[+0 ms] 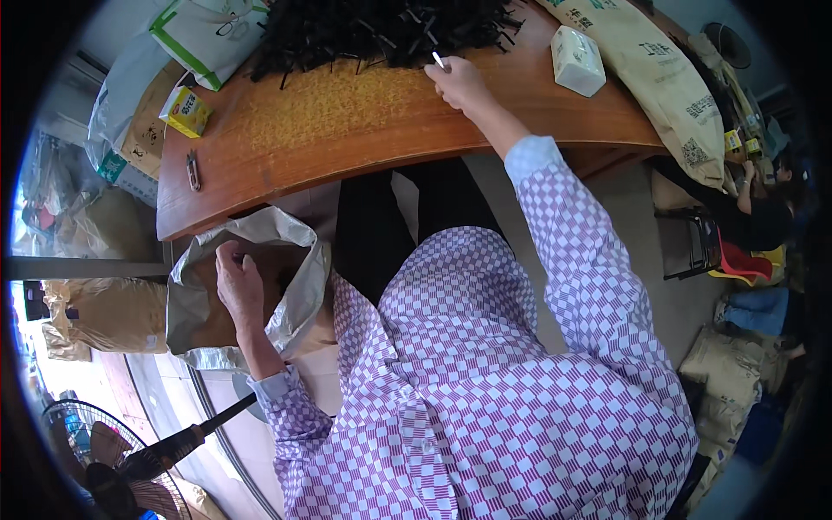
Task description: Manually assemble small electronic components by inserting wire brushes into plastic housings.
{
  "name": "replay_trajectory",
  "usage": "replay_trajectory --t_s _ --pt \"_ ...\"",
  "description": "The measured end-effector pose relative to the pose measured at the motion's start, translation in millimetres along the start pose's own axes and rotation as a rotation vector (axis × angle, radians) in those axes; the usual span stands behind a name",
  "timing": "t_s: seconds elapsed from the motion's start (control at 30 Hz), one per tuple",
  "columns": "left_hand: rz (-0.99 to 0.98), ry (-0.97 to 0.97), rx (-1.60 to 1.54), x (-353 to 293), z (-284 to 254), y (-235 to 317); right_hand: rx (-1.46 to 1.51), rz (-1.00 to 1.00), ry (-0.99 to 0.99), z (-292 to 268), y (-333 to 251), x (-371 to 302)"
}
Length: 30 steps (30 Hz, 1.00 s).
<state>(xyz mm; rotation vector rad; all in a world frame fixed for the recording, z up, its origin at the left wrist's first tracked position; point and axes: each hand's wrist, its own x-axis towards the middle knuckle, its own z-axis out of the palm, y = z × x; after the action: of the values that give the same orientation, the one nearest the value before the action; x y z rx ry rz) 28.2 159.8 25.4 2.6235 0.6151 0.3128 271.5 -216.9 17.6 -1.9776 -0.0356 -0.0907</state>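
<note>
On the wooden table, my right hand (461,85) is closed, pinching a small white stick-like piece (439,61) whose kind I cannot make out. Just beyond it lies a large heap of thin black strip-like pieces (373,30). My left hand (240,286) hangs over the mouth of a lined sack (290,230) beside my legs. Its fingers are curled, with something small and dark at the tips that is too small to name. The inside of the sack is partly covered by this hand.
A pair of thread snips (192,171), a yellow box (185,112) and a white-green bag (204,43) sit at the table's left. To the right are a tissue pack (577,61) and a long paper sack (663,82). A fan (113,468) stands lower left; another person (767,212) sits far right.
</note>
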Motion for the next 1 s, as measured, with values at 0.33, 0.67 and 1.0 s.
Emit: replay_trajectory --t_s 0.33,0.67,1.0 --pt "0.181 -0.019 -0.361 -7 10 51 0.735 0.348 -0.073 10 -35 -1" --pt "0.088 -0.56 -1.107 -22 25 120 -0.287 -0.432 0.014 11 -20 -20" --pt "-0.061 -0.747 -1.739 -13 48 112 -0.222 -0.511 -0.386 55 -70 -132"
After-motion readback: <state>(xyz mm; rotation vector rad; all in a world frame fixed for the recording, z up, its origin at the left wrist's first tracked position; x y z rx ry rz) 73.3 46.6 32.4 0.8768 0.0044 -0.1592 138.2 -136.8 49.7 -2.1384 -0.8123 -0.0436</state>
